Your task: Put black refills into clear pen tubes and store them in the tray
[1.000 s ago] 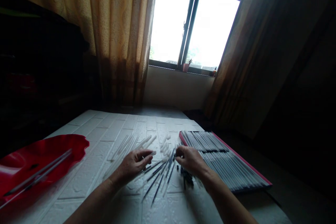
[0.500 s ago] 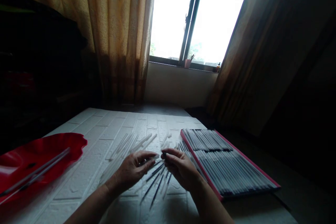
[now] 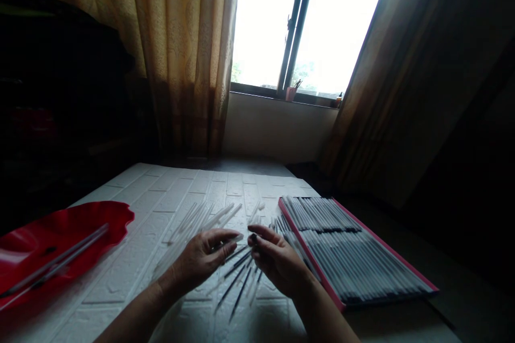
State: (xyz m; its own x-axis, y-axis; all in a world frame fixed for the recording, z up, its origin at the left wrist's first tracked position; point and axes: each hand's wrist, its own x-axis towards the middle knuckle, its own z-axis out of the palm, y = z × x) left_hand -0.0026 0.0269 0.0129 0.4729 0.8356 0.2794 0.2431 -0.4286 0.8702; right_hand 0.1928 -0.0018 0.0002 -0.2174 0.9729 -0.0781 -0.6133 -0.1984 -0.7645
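Over the middle of the white brick-patterned table, my left hand [image 3: 205, 257] holds a clear tube between thumb and fingers, its whitish end showing at the fingertips. Close to its right, my right hand [image 3: 277, 260] pinches a small dark piece [image 3: 253, 238] between thumb and finger, with the index finger raised. A small gap separates the two hands. Beneath and between them, dark thin refills [image 3: 240, 281] lie fanned out. Clear tubes [image 3: 193, 220] are spread beyond my left hand. A pink-edged box [image 3: 311, 260] beside my right hand holds two rows of clear pens [image 3: 366, 260].
At the left edge sits a red scalloped tray [image 3: 116, 217] with long clear pens [image 3: 68, 257] lying across it. The white tabletop [image 3: 161, 185] reaches back toward curtains [image 3: 181, 53] and a window, with a small cup [image 3: 291, 93] on the sill.
My right index finger has lifted slightly off the dark piece, which shows more now. The view has shifted a little; my left hand looks nearly the same.
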